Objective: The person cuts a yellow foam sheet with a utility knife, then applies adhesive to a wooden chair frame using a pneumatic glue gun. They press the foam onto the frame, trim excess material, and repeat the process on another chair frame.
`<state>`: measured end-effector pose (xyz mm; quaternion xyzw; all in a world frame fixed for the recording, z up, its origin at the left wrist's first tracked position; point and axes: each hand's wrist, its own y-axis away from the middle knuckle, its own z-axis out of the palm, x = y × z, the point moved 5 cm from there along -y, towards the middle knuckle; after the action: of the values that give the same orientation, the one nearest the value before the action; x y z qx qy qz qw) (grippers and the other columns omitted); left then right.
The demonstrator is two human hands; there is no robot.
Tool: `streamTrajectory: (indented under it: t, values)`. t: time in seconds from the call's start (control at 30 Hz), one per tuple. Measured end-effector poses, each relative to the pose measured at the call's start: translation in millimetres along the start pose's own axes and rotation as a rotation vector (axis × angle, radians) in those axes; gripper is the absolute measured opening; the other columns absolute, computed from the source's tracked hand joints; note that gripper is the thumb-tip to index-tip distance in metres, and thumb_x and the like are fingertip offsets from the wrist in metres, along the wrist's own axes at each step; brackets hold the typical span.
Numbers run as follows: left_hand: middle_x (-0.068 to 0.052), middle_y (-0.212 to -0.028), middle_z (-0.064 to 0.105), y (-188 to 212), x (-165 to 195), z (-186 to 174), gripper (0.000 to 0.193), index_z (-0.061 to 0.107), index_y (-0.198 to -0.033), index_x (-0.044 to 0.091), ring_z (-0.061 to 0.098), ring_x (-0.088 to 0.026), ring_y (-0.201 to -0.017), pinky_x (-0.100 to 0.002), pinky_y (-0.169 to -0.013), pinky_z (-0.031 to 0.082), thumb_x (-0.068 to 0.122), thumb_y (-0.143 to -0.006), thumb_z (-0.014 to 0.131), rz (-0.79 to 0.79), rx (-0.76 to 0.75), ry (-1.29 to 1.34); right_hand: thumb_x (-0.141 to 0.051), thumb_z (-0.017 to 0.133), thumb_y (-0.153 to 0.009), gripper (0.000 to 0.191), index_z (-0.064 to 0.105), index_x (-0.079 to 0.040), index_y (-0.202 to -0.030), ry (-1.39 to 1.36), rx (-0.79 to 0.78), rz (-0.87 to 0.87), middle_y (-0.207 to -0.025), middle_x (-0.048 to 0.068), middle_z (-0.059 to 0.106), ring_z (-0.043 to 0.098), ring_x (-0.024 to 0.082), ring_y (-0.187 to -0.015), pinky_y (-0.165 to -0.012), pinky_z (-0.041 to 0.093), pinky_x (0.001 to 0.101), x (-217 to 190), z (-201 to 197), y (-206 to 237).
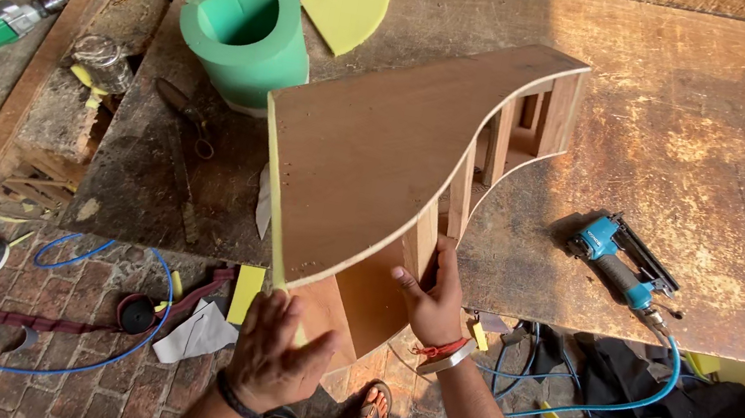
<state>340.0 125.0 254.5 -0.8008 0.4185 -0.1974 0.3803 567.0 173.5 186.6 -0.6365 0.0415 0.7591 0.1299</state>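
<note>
At centre frame, the right hand clamps the lower edge of a curved plywood frame that rests tilted on the workbench. The left hand (fingers spread, gripping nothing) is flat against the yellow foam strip along the frame's left edge. A green foam roll sits upper left, scissors beside it, a blue nailer right.
</note>
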Motion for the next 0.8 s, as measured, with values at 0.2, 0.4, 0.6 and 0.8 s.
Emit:
streamTrajectory:
  t: [0.2,0.4,0.6,0.8]
  values:
    - [-0.031,-0.166,0.01,75,-7,6,0.121,0.014,-0.159,0.0,0.016,-0.047,-0.154,-0.056,-0.12,0.024,0.048,-0.072,0.084,-0.763,-0.106,0.192,-0.021,0.086,-0.08,0.061,0.06,-0.005,-0.134,0.42,0.069,0.214,-0.107,0.01,0.074,0.069,0.022,-0.102,-0.092,0.057,0.0359,57,-15,33]
    - [-0.02,-0.165,0.026,151,-41,46,0.11,0.03,-0.157,0.01,0.035,-0.037,-0.148,-0.045,-0.112,0.042,0.029,-0.067,0.088,-1.134,-0.423,0.117,-0.04,0.09,-0.081,0.075,0.057,-0.008,-0.141,0.911,-0.17,0.364,-0.13,0.018,0.067,0.066,0.03,-0.118,-0.096,0.057,0.0401,142,2,42]
    - [-0.019,-0.154,0.048,191,-64,39,0.098,0.032,-0.156,0.008,0.051,-0.034,-0.138,-0.044,-0.105,0.049,0.037,-0.079,0.084,-1.125,-0.348,0.297,-0.053,0.079,-0.078,0.075,0.063,-0.019,-0.142,0.839,-0.252,0.487,-0.095,0.015,0.082,0.08,0.022,-0.093,-0.086,0.062,0.0383,156,9,34]
    - [-0.017,-0.149,0.056,195,-81,41,0.086,0.041,-0.154,0.011,0.058,-0.033,-0.135,-0.043,-0.105,0.052,0.042,-0.083,0.079,-1.156,-0.36,0.42,-0.065,0.067,-0.089,0.072,0.055,-0.028,-0.15,1.239,-0.419,0.673,-0.098,0.013,0.078,0.08,0.026,-0.085,-0.078,0.066,0.0405,133,44,34]
